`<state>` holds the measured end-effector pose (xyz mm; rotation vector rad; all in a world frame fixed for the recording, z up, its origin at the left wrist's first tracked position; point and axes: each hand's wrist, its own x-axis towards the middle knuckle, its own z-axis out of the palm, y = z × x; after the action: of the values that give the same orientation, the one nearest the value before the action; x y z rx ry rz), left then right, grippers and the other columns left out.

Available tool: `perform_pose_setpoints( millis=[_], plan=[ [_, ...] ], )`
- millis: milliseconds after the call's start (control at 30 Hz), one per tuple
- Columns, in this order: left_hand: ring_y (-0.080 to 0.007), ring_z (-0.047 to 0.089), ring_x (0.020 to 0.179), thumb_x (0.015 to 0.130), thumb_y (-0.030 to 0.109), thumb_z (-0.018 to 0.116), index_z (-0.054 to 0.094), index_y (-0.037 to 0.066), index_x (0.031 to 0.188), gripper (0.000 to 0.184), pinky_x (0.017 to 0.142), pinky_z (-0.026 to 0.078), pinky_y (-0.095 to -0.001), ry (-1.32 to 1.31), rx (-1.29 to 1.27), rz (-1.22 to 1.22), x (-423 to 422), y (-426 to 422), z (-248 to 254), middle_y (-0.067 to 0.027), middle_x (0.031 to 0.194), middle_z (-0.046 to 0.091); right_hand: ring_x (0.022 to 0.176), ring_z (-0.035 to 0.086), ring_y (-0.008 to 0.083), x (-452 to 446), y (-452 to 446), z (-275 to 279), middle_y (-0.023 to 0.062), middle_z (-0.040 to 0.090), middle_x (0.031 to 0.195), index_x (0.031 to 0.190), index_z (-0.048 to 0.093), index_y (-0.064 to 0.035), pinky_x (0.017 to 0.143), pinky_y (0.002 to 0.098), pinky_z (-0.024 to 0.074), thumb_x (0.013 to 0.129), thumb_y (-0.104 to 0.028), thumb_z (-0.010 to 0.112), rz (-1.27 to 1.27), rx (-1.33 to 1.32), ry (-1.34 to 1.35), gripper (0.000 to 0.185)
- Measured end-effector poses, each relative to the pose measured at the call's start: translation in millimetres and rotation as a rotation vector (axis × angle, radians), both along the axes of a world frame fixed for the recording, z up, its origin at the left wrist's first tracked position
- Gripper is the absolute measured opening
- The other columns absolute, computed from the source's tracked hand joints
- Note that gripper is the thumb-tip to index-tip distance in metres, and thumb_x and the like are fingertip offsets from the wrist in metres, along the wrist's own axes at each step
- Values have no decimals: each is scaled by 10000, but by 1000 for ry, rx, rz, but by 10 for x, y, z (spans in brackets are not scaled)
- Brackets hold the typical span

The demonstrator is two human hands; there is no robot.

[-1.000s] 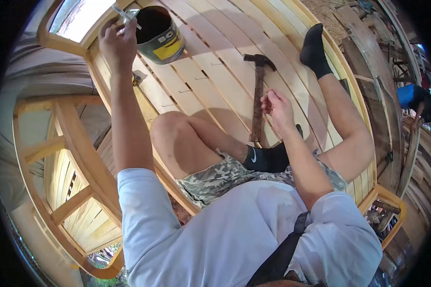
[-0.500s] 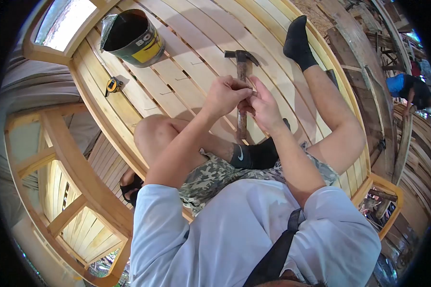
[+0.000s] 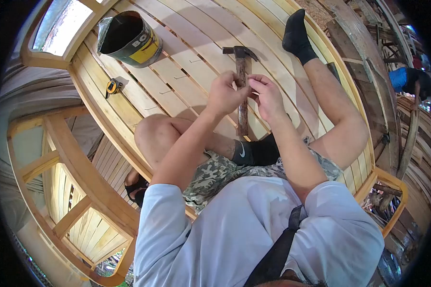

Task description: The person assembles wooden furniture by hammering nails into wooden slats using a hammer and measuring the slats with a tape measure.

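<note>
My left hand (image 3: 226,94) and my right hand (image 3: 267,97) are held close together above the wooden slats (image 3: 206,28). Both have curled fingers, thumb and fingertips pinched. Whatever they pinch is too small to make out. Beneath them lies a claw hammer (image 3: 242,115), its dark head (image 3: 240,51) pointing away from me and its worn handle toward my crossed foot. To the left, several thin nails or bent wires (image 3: 166,91) stick up from the slats.
A dark bucket (image 3: 148,50) with a yellow label stands on the slats at the upper left. Nearby lies a yellow tape measure (image 3: 113,86). A raised wooden rim (image 3: 107,129) borders the slats. Another person (image 3: 412,82) is at the far right, beside stacked timber (image 3: 416,138).
My hands have drawn slightly apart at the fingertips, still over the hammer. The hammer and bucket keep their places; the view has shifted slightly.
</note>
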<state>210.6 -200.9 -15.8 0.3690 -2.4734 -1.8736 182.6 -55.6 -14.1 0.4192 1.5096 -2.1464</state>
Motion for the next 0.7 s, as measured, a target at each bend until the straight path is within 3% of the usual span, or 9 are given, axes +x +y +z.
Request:
perform_pose_setpoints(
  millis=[33, 200, 267, 400, 467, 533, 567, 633, 700],
  plan=[
    [-95, 498, 590, 754, 178, 803, 647, 10, 789, 231, 531, 410, -281, 222, -105, 20, 2, 45, 15, -25, 654, 578, 760, 641, 136, 1, 4, 9, 69, 687, 940, 1039, 655, -34, 707, 286, 511, 933, -86, 587, 30, 23, 1, 137],
    [-159, 580, 591, 730, 157, 806, 712, 9, 865, 221, 562, 471, -311, 110, -149, -47, -68, -13, 15, -130, 700, 640, 766, 642, 137, -80, 58, -55, 59, 685, 867, 1043, 670, -17, 703, 283, 508, 898, -68, 607, 49, 65, -6, 167],
    [-244, 646, 652, 730, 160, 792, 723, 21, 893, 225, 623, 515, -355, 123, -219, -140, -179, -90, -32, -171, 744, 659, 766, 643, 136, -104, 29, -53, 58, 684, 852, 1053, 671, -9, 697, 285, 507, 889, -67, 614, 82, 114, 25, 182],
    [-284, 667, 760, 760, 204, 775, 720, 54, 913, 221, 708, 522, -403, -8, -379, -341, -489, -350, -9, -173, 785, 673, 819, 603, 116, -126, -50, -226, 38, 665, 913, 1183, 619, -13, 712, 277, 479, 895, -154, 655, 174, 230, 133, 323],
    [-282, 662, 767, 771, 225, 781, 724, 65, 928, 231, 729, 520, -382, 123, -379, -233, -785, -630, -417, -169, 821, 680, 827, 599, 128, -99, -30, -450, 46, 659, 928, 1233, 592, -2, 724, 284, 485, 888, -184, 679, 161, 266, 195, 400],
    [-221, 674, 825, 812, 190, 764, 727, 29, 986, 240, 779, 519, -348, 111, -336, -31, -1059, -987, -724, -124, 910, 729, 944, 649, 281, -48, 46, -651, 174, 665, 1052, 1187, 580, 72, 875, 365, 508, 833, -234, 727, 342, 784, 224, 491],
    [-181, 675, 869, 838, 140, 744, 721, -5, 1015, 230, 813, 520, -327, 100, -233, 37, -1203, -1164, -924, -106, 939, 739, 944, 649, 281, 8, 69, -693, 174, 665, 1052, 1187, 580, 72, 875, 365, 508, 833, -234, 727, 341, 793, 221, 491],
    [-161, 686, 730, 855, 189, 725, 752, 49, 993, 198, 667, 545, -323, 187, -185, 119, -1368, -1424, -1280, -94, 868, 745, 965, 629, 374, 203, 93, -716, 217, 643, 996, 1188, 556, 53, 894, 420, 494, 803, -268, 749, 506, 905, 291, 537],
    [-143, 676, 707, 858, 179, 729, 762, 65, 1003, 188, 657, 542, -311, 50, -129, 104, -1351, -1441, -1157, -76, 859, 749, 955, 617, 412, 412, 24, -691, 219, 634, 962, 1158, 553, 49, 906, 440, 487, 804, -257, 742, 472, 1006, 409, 505]
  ],
)
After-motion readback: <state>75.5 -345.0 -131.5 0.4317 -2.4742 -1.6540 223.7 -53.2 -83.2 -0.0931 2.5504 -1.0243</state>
